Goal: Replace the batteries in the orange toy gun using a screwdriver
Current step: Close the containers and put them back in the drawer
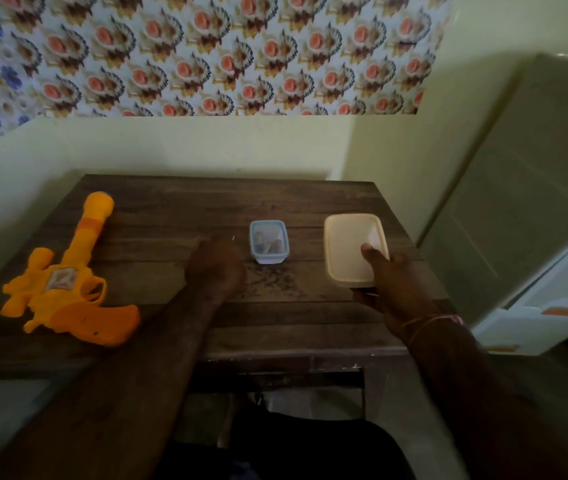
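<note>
The orange toy gun (pixel 68 282) lies flat at the left of the dark wooden table (pixel 178 220), barrel pointing away from me. A small clear box with a blue rim (pixel 268 241) stands mid-table with a few small pieces inside. My left hand (pixel 215 266) rests on the table just left of that box, fingers curled under; whether it holds anything is hidden. My right hand (pixel 393 282) grips the near right corner of a cream plastic container (pixel 351 247), thumb on its top face and fingers beneath its edge. No screwdriver is in view.
The table stands against a pale yellow wall with a flowered cloth above. A white cabinet or appliance (pixel 535 209) stands close on the right. The table's front edge (pixel 275 355) runs just above my lap.
</note>
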